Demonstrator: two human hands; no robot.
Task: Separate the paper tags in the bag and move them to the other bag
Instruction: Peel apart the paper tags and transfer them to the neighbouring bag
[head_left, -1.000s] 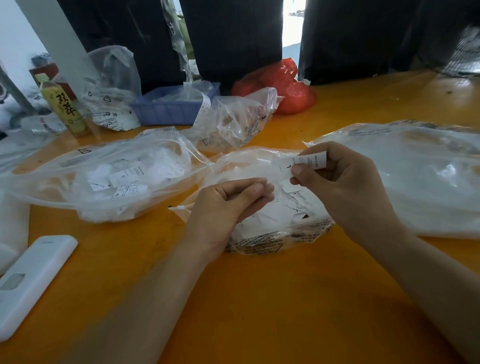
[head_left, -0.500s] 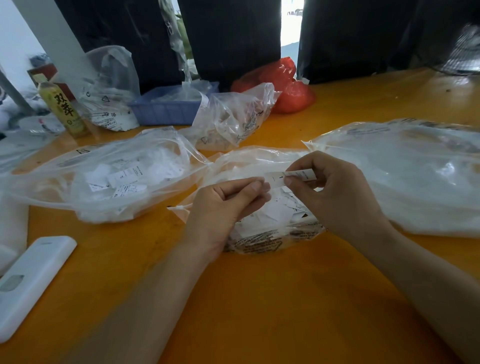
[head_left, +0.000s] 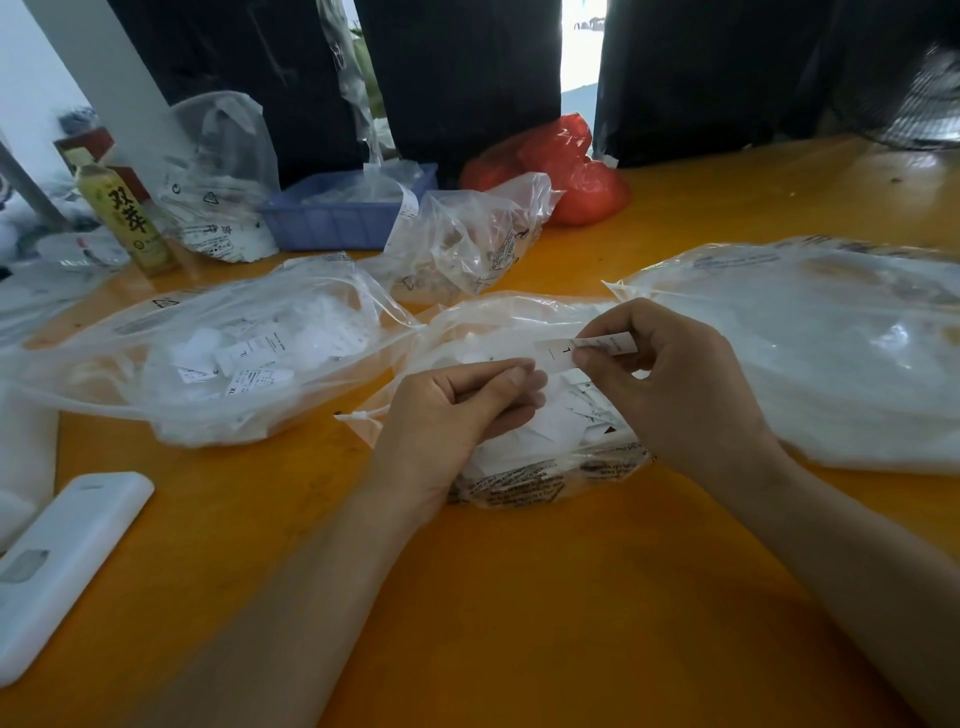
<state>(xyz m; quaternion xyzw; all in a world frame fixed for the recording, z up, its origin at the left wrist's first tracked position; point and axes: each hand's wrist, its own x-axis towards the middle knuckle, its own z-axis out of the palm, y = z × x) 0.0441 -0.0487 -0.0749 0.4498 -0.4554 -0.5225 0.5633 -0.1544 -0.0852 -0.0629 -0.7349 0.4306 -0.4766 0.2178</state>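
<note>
Clear middle bag, black print on near edge, lies flat w/ loose white tags inside. One tag strip, marked "L", pinched above it. Left bag, clear, holds more white tags.

Both forearms are bare to the frame's edge, the left hand and right hand ungloved.

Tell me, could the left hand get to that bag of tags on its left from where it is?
Probably yes. The left hand rests on the middle bag, and the bag of tags lies right beside it on the table, with nothing standing between them.
</note>
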